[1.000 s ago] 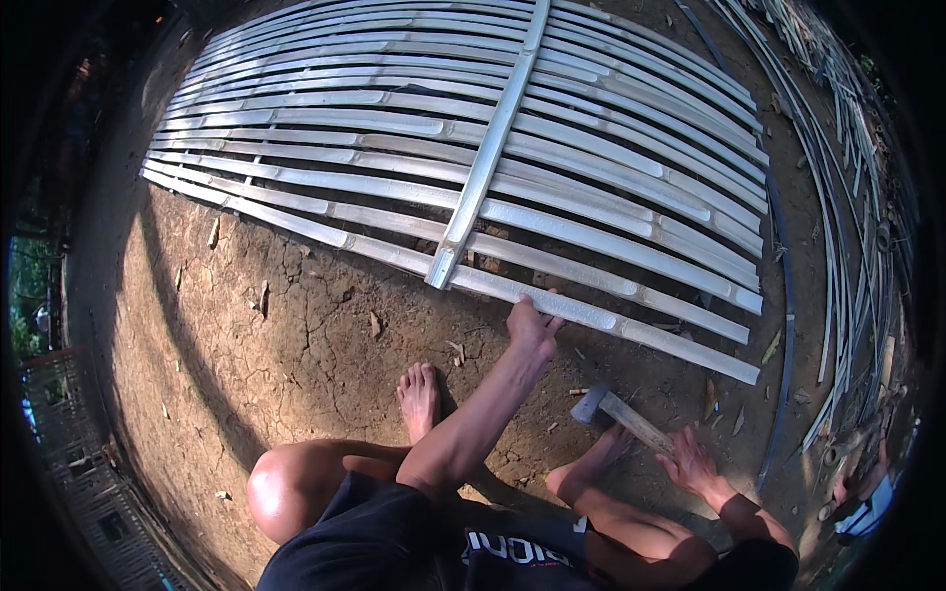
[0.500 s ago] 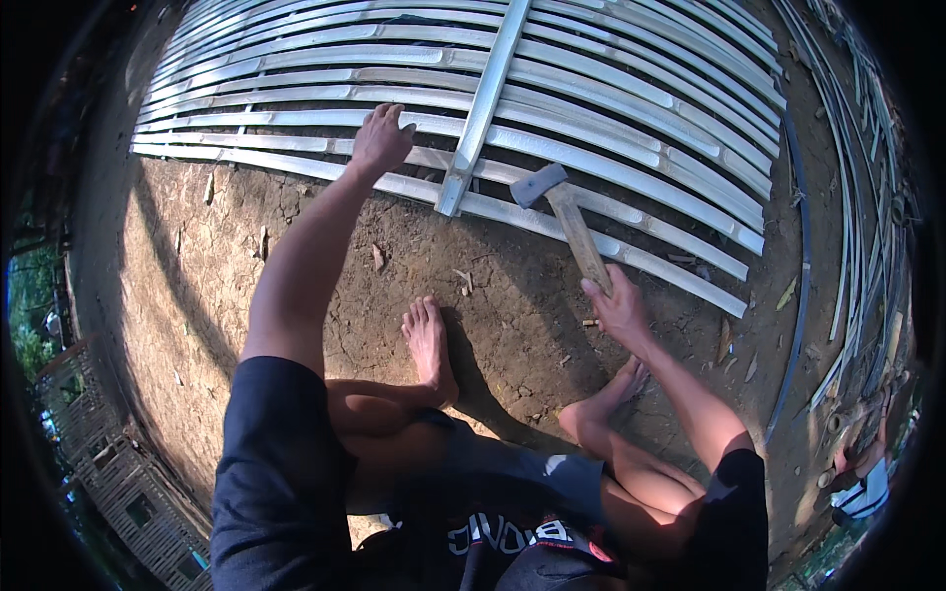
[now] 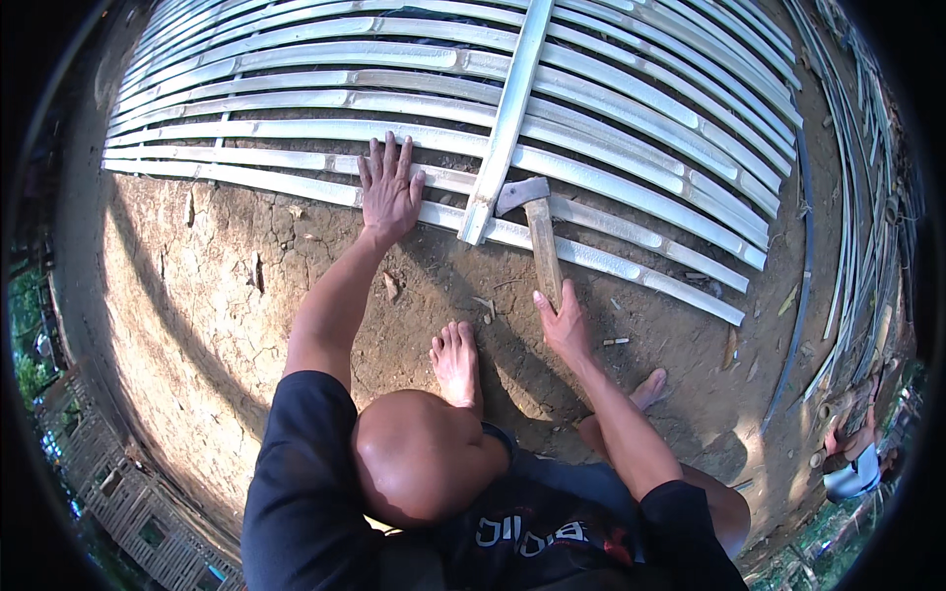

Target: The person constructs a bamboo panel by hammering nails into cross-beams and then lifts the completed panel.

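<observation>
Crouched barefoot on cracked, dry ground, I press my left hand point(image 3: 389, 192) flat on the nearest bamboo slats point(image 3: 296, 187), fingers spread and released, grasping nothing; the open palm seems placed to pin the strips so they lie tight against each other at the mat's near edge. My right hand point(image 3: 564, 325) is clenched around the lower end of a hatchet point(image 3: 537, 231), whose pale wooden handle runs up from my fist to a dark metal head resting on the slats just right of the crosspiece point(image 3: 507, 118). That crosspiece, a long flat bamboo strip, lies straight across the rows and ends just beside the hatchet head, between my two hands. Held low on the handle, the tool looks set for tapping rather than chopping, I judge. The slats are pale grey-green split bamboo, long and gently curved in this view, laid side by side with narrow dark gaps. My left foot point(image 3: 455, 360) sits planted just below the work, bracing the crouch. More loose bamboo strips point(image 3: 867, 197) pile along the right edge.
</observation>
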Action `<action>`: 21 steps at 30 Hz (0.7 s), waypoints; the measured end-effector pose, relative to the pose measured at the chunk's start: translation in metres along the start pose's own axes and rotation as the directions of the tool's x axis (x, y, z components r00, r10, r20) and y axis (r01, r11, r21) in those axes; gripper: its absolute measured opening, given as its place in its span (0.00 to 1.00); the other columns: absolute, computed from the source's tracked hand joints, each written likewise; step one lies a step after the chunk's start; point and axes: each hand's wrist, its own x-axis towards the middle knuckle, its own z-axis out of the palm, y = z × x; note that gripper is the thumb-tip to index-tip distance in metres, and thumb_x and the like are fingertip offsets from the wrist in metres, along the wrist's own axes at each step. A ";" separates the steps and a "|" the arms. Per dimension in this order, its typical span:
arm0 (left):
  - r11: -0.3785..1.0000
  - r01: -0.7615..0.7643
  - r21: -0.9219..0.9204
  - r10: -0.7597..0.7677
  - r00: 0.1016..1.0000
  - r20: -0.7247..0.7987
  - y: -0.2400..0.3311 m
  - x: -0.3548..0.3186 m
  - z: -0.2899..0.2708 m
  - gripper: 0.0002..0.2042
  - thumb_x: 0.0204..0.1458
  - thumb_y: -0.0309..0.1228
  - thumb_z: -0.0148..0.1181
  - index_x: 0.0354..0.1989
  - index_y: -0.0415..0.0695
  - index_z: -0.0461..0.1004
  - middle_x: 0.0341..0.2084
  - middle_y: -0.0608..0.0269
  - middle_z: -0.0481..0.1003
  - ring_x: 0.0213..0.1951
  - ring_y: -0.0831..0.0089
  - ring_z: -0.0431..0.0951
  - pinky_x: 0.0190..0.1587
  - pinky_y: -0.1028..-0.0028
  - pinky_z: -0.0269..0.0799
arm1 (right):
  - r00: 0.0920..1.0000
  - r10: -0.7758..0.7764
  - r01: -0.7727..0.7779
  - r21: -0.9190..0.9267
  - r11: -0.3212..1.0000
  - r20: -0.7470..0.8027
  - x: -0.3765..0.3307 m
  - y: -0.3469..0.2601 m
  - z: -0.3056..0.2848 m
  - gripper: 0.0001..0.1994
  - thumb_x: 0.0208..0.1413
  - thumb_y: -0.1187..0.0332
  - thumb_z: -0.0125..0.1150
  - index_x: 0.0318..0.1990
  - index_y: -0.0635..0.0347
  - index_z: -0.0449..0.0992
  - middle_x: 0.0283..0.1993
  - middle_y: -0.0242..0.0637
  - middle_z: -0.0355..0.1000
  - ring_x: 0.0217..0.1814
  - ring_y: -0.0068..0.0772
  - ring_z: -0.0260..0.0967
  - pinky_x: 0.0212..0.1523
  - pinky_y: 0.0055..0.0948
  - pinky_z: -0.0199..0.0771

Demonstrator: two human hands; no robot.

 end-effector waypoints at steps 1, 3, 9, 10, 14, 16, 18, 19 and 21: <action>1.000 0.000 -0.008 0.000 1.000 0.000 0.000 0.000 -0.002 0.31 0.66 0.47 0.35 0.76 0.52 0.44 0.76 0.51 0.39 0.75 0.46 0.33 0.73 0.47 0.22 | 0.998 0.032 -0.037 0.100 0.994 0.056 0.001 -0.003 0.002 0.19 0.65 0.52 0.57 0.41 0.62 0.67 0.22 0.47 0.71 0.18 0.46 0.71 0.17 0.42 0.67; 1.000 0.003 -0.027 -0.003 1.000 0.013 0.001 -0.002 -0.006 0.31 0.65 0.47 0.36 0.76 0.52 0.44 0.76 0.51 0.39 0.75 0.46 0.34 0.73 0.47 0.22 | 0.979 0.090 -0.140 0.285 0.948 0.183 -0.001 -0.016 -0.002 0.20 0.66 0.52 0.56 0.42 0.64 0.67 0.19 0.36 0.67 0.12 0.25 0.65 0.12 0.30 0.65; 0.999 0.022 -0.038 -0.021 0.999 0.030 -0.003 -0.002 -0.014 0.32 0.64 0.46 0.38 0.76 0.55 0.45 0.76 0.52 0.41 0.75 0.47 0.35 0.73 0.47 0.22 | 0.987 0.062 -0.084 0.148 0.985 0.150 0.000 -0.015 -0.007 0.20 0.65 0.53 0.59 0.38 0.64 0.66 0.17 0.33 0.64 0.12 0.26 0.64 0.13 0.30 0.64; 0.999 0.023 -0.049 -0.022 0.999 0.028 -0.002 -0.001 -0.013 0.32 0.64 0.46 0.38 0.76 0.55 0.45 0.75 0.52 0.41 0.75 0.47 0.36 0.74 0.48 0.22 | 0.993 0.016 -0.031 0.131 0.991 0.116 0.005 -0.011 -0.005 0.20 0.65 0.53 0.59 0.38 0.64 0.66 0.17 0.32 0.64 0.12 0.24 0.63 0.13 0.28 0.64; 0.998 0.025 -0.059 -0.024 0.999 0.026 -0.003 0.000 -0.009 0.32 0.64 0.46 0.39 0.76 0.55 0.46 0.75 0.52 0.42 0.75 0.48 0.36 0.74 0.48 0.22 | 0.965 0.156 -0.229 0.380 0.896 0.212 0.009 -0.011 0.019 0.19 0.65 0.55 0.58 0.44 0.66 0.66 0.22 0.32 0.65 0.15 0.20 0.63 0.13 0.27 0.64; 0.998 0.035 -0.044 -0.034 0.999 0.029 -0.004 -0.001 -0.012 0.31 0.64 0.46 0.39 0.76 0.55 0.46 0.75 0.52 0.42 0.75 0.48 0.36 0.74 0.48 0.22 | 0.963 0.149 -0.227 0.369 0.901 0.226 0.005 -0.026 0.009 0.19 0.66 0.55 0.58 0.44 0.65 0.66 0.22 0.32 0.65 0.15 0.20 0.63 0.13 0.27 0.64; 0.999 0.043 -0.031 -0.042 0.999 0.033 -0.005 -0.002 -0.016 0.31 0.63 0.43 0.38 0.76 0.54 0.46 0.75 0.52 0.42 0.76 0.51 0.36 0.74 0.51 0.21 | 0.958 0.160 -0.228 0.293 0.929 0.239 0.000 -0.045 -0.009 0.19 0.65 0.55 0.59 0.44 0.65 0.66 0.21 0.31 0.65 0.14 0.21 0.63 0.13 0.27 0.64; 0.998 0.042 -0.039 -0.041 0.999 0.027 -0.005 0.000 -0.015 0.31 0.63 0.43 0.38 0.76 0.54 0.46 0.75 0.52 0.41 0.76 0.50 0.36 0.74 0.50 0.21 | 0.957 0.161 -0.216 0.224 0.950 0.240 0.001 -0.052 -0.021 0.19 0.65 0.54 0.59 0.43 0.64 0.67 0.20 0.31 0.65 0.14 0.21 0.64 0.13 0.27 0.64; 0.999 0.043 -0.026 -0.042 0.998 0.041 -0.006 -0.001 -0.015 0.31 0.63 0.43 0.38 0.76 0.53 0.46 0.75 0.52 0.41 0.76 0.50 0.36 0.74 0.50 0.22 | 0.951 0.172 -0.221 0.177 0.959 0.257 0.005 -0.051 -0.023 0.19 0.65 0.55 0.59 0.43 0.64 0.66 0.20 0.30 0.65 0.14 0.21 0.63 0.13 0.27 0.64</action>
